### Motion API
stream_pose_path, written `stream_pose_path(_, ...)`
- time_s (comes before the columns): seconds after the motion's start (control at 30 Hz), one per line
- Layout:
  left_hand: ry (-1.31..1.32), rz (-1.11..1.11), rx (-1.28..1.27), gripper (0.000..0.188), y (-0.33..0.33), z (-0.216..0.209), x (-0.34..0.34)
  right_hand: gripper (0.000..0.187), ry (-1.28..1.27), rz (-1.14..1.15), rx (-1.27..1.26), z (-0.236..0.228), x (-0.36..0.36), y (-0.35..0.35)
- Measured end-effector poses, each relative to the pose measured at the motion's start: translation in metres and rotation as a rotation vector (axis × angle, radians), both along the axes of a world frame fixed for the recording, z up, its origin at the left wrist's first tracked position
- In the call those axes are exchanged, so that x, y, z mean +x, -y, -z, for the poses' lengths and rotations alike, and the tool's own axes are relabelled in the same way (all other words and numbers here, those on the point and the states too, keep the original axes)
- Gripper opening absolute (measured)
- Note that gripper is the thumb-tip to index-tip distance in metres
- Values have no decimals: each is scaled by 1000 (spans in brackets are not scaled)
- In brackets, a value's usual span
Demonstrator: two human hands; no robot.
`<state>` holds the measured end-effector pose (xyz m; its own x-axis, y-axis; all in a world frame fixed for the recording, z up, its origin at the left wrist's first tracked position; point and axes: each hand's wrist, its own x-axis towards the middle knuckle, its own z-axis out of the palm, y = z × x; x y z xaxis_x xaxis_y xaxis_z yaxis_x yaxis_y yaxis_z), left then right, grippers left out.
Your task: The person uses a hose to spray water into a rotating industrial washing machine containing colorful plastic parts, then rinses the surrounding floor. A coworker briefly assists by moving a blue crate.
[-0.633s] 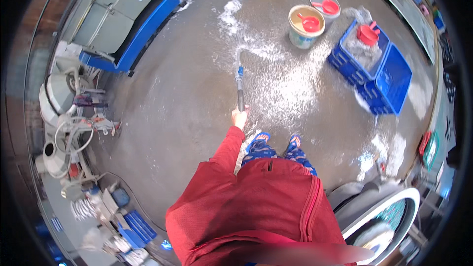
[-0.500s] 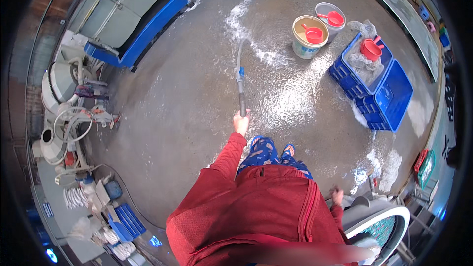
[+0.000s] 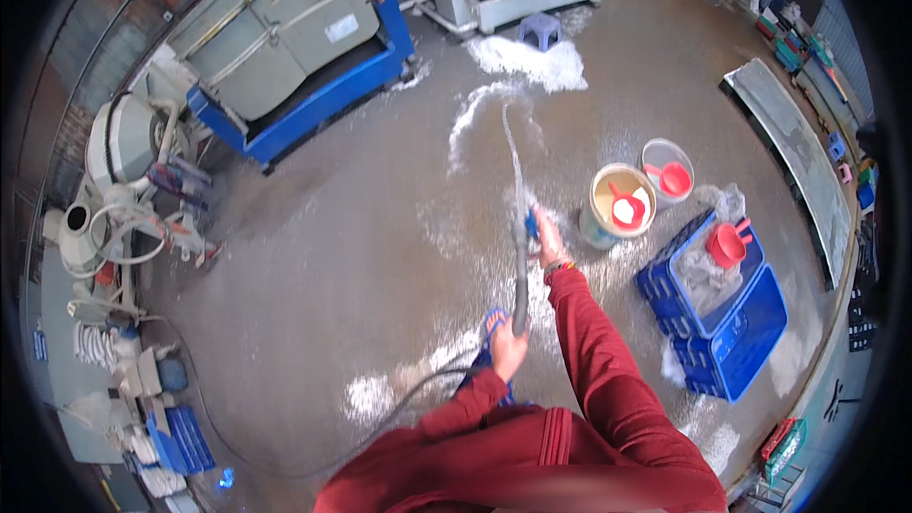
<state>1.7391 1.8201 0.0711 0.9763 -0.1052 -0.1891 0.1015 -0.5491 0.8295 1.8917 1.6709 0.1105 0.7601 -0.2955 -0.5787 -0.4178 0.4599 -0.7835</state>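
My left hand (image 3: 508, 350) is closed around the rear of a grey hose (image 3: 522, 275), which points away from me over the wet floor. Farther along, my right hand (image 3: 549, 242) has its fingers on the blue valve (image 3: 531, 221) near the hose's front end; the palm side is hidden. A stream of water (image 3: 513, 147) leaves that end and lands near white foam (image 3: 537, 62) around a small purple stool (image 3: 540, 30). Right of the right hand stands a bucket (image 3: 617, 228) with a red scoop (image 3: 627, 209) in it.
Behind the bucket is a pale tub (image 3: 676, 160) with another scoop. Two blue crates (image 3: 708, 332) stand at the right, one holding plastic bags and a red scoop. Grey-and-blue machinery (image 3: 294, 114) lines the far left. A metal panel (image 3: 798, 171) lies at right.
My right hand has come up from my side to the hose's valve. The view has shifted, showing more machines at the back. The stream now reaches near the foam by the stool.
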Motion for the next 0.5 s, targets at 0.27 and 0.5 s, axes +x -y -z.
stream_pose_path(0.27, 26, 33, -169, 19, 33, -47, 85, 61, 111, -74, 318, 17, 119, 30)
stream_pose_path(0.5, -114, -63, -195, 19, 51, -68, 172, 73, 146, -187, 262, -10, 212, 39)
